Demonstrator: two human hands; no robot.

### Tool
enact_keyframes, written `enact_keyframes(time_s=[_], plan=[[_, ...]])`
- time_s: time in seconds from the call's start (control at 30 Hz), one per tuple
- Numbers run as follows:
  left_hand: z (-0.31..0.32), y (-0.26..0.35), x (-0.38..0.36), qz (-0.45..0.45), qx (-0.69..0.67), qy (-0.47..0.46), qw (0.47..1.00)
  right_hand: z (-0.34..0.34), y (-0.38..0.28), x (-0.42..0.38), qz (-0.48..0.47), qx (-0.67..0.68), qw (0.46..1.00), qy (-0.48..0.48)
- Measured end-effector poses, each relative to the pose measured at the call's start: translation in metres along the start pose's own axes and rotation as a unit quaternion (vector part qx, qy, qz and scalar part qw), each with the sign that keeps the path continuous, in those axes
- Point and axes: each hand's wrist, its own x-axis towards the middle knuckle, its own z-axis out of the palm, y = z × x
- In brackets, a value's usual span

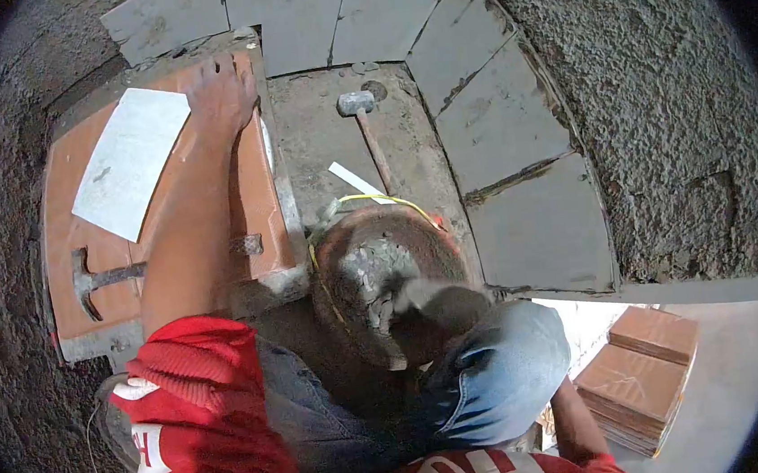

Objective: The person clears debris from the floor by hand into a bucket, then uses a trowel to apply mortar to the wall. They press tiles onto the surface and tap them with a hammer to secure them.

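Note:
My left hand rests palm down near the far edge of an orange-brown slab or box top, holding nothing I can see. Beside it lies a white curved-edged tile piece. Under my left forearm a claw hammer lies across the brown surface, partly covered. My right hand is hidden behind my bent knee; only the forearm shows. In front of me a round bucket holds grey mortar. A trowel blade, blurred, is over the mortar.
A mallet and a thin white strip lie on the rough cement floor. Grey tiles curve along the far and right sides, beside a rough wall. Stacked brown tiles or boxes stand at lower right.

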Motion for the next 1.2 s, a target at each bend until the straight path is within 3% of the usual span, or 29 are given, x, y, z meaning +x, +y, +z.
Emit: enact_keyframes(time_s=[0.03, 0.07, 0.1, 0.17, 0.3, 0.37, 0.43, 0.5, 0.57, 0.67, 0.73, 0.8, 0.83, 0.9, 1.03, 1.2], plan=[[0.001, 0.000, 0.000, -0.004, -0.006, 0.000, 1.000, -0.021, 0.012, -0.027, -0.084, -0.171, 0.982, 0.017], [0.002, 0.001, 0.001, -0.008, -0.010, 0.002, 1.000, -0.033, 0.016, -0.046, -0.168, -0.334, 0.927, 0.033], [0.002, 0.001, 0.001, -0.011, -0.007, 0.005, 1.000, -0.037, 0.011, -0.056, -0.246, -0.485, 0.838, 0.048], [0.000, 0.002, 0.001, -0.015, -0.003, 0.002, 1.000, -0.015, -0.044, -0.085, -0.288, -0.619, 0.729, 0.041], [0.000, 0.005, 0.001, -0.016, -0.011, 0.023, 1.000, -0.026, -0.060, -0.076, -0.302, -0.608, 0.724, 0.119], [0.001, 0.005, 0.001, -0.014, -0.009, 0.033, 0.999, 0.016, -0.082, -0.040, -0.321, -0.485, 0.799, 0.153], [0.001, 0.005, 0.000, -0.007, -0.005, 0.044, 0.999, 0.081, -0.114, 0.005, -0.332, -0.412, 0.834, 0.158], [0.000, 0.005, 0.000, -0.011, -0.008, 0.035, 0.999, 0.145, -0.167, 0.047, -0.386, -0.507, 0.763, 0.114], [0.000, 0.004, 0.001, -0.020, -0.010, 0.020, 1.000, 0.201, -0.225, 0.096, -0.395, -0.520, 0.757, 0.019], [-0.001, 0.005, 0.001, -0.024, -0.033, 0.017, 0.999, 0.242, -0.283, 0.244, -0.446, -0.630, 0.635, -0.019], [-0.004, 0.007, 0.003, -0.026, -0.024, 0.018, 0.999, 0.292, -0.341, 0.297, -0.348, -0.726, 0.592, -0.032], [-0.008, 0.009, 0.003, -0.025, -0.033, 0.006, 0.999, 0.313, -0.364, 0.387, -0.329, -0.765, 0.552, -0.033], [-0.010, 0.009, 0.005, -0.024, -0.030, 0.007, 0.999, 0.325, -0.371, 0.386, -0.331, -0.763, 0.553, -0.035], [-0.009, 0.010, 0.004, -0.025, -0.041, 0.007, 0.999, 0.355, -0.389, 0.371, -0.241, -0.777, 0.581, -0.002], [-0.002, 0.006, 0.003, -0.029, -0.025, 0.008, 0.999, 0.362, -0.361, 0.392, -0.334, -0.739, 0.581, 0.063], [-0.003, 0.008, 0.005, -0.027, -0.027, -0.003, 0.999, 0.372, -0.342, 0.406, -0.346, -0.737, 0.575, 0.081]])
